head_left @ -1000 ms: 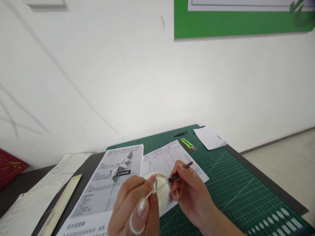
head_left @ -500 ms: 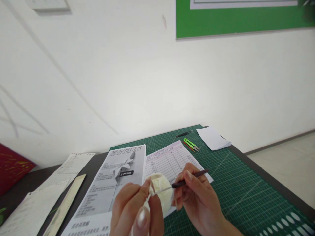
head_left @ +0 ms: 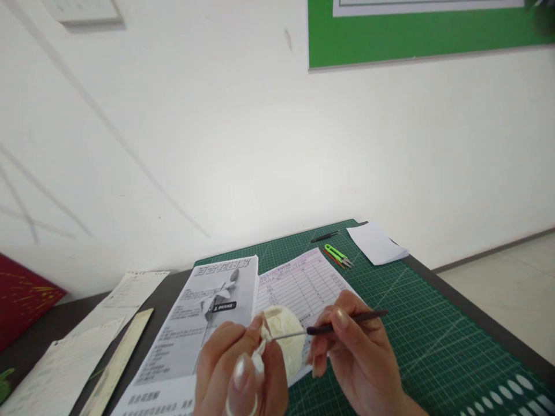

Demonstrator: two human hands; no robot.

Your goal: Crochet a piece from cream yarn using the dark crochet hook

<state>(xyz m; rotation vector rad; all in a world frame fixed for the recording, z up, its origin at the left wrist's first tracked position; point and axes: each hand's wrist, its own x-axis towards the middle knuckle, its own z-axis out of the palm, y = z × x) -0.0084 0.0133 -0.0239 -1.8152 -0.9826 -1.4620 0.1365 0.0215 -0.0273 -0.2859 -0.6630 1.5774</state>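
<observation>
My left hand [head_left: 238,370] is closed on a small piece of cream yarn work [head_left: 259,352], pinched between thumb and fingers. Wrapped round the dark handle of a crochet hook [head_left: 347,322], my right hand [head_left: 362,346] is closed too. The hook's thin metal shaft points left, and its tip meets the yarn work at my left fingertips. Behind the hands a ball of cream yarn [head_left: 289,341] rests over the printed sheets, partly hidden by my left hand.
A printed flower guide [head_left: 177,329] and a lined form [head_left: 299,283] lie on the green cutting mat [head_left: 416,323]. Green snips [head_left: 336,254], black tweezers [head_left: 324,237] and white paper [head_left: 376,244] are at the back. A ruler [head_left: 117,364] and written sheets [head_left: 65,370] lie left.
My right hand has shifted slightly right with the hook, whose handle now lies flatter. My left hand keeps its pinch on the yarn work.
</observation>
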